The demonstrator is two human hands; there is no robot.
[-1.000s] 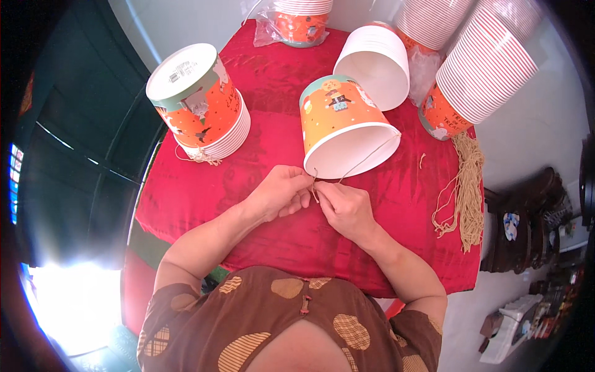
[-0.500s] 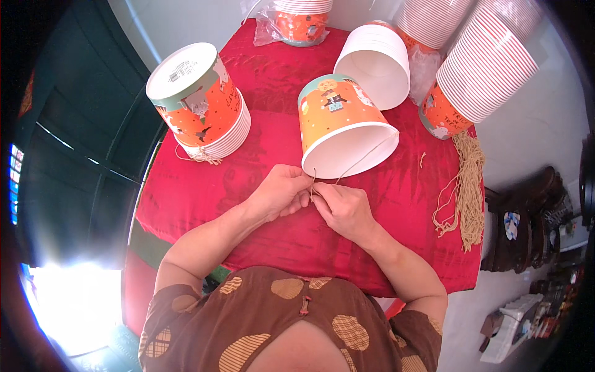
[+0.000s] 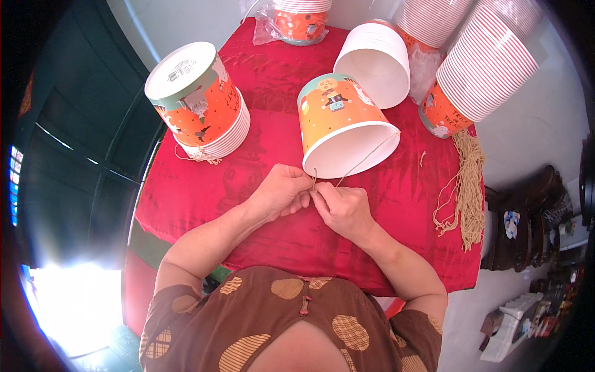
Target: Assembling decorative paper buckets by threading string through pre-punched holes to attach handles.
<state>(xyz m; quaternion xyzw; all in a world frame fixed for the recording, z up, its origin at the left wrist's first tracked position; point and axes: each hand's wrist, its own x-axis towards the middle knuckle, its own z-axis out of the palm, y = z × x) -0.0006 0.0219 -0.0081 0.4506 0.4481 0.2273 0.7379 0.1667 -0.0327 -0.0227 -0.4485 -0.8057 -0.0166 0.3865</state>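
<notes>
An orange paper bucket (image 3: 331, 111) with a white inside lies tipped on the red cloth, its mouth toward me. A thin tan string (image 3: 365, 161) runs from the right side of its rim across the opening to my fingers. My left hand (image 3: 286, 191) pinches the string near the lower left of the rim, where a short end sticks up. Close against it, my right hand (image 3: 342, 208) is also closed on the string. The fingertips nearly meet, and they hide the piece of string between them.
Upside-down stacked buckets (image 3: 201, 102) stand at left, string ends at their base. A white-sided bucket stack (image 3: 375, 62) lies behind. Tall striped stacks (image 3: 486, 68) stand at right above a hank of tan string (image 3: 469, 192). A plastic-wrapped stack (image 3: 302, 25) is at the back of the red-covered table (image 3: 266, 124).
My right fingers have shifted very slightly at the string, close to the left fingertips. The buckets and my left hand stay almost where they were.
</notes>
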